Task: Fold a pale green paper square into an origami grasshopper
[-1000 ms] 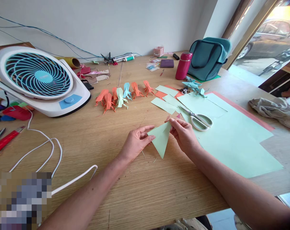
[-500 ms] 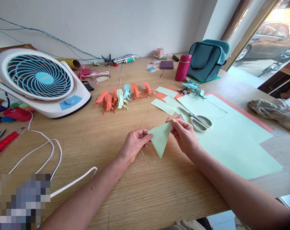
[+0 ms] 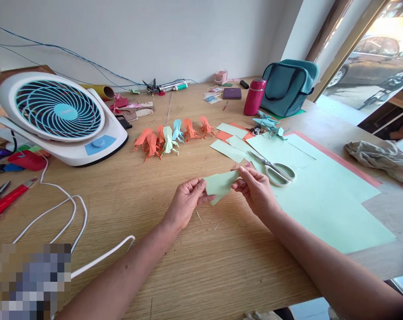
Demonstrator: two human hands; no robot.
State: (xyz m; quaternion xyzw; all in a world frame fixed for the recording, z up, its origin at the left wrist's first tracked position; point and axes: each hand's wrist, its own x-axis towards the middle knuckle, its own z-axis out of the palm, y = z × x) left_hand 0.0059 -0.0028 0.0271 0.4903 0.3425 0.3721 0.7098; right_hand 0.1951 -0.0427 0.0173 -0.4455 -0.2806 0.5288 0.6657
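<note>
Currently, the green paper [image 3: 221, 186] is left of the scissors [image 3: 270, 165] and closer to you, its long axis running crosswise toward them, your left hand [image 3: 188, 195] pinching the end away from them, your right hand [image 3: 254, 186], nearer them, pinching the other.

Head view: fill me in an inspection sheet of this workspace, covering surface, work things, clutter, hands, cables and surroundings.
Surface: wood-grain tabletop, with thin slivers just below the hands.
Work things: green paper piece held up; scissors lying on large green sheets; folded paper figures grouped beyond the hands.
Clutter: fan and red-handled cutter at left; pink bottle, teal bag and crumpled cloth at right.
Hands: left hand and right hand grip opposite sides of the piece.
Cables: white cable looped at left; dark cables along the wall.
Surroundings: car outside, at right; lower-left corner pixelated, unreadable.
</note>
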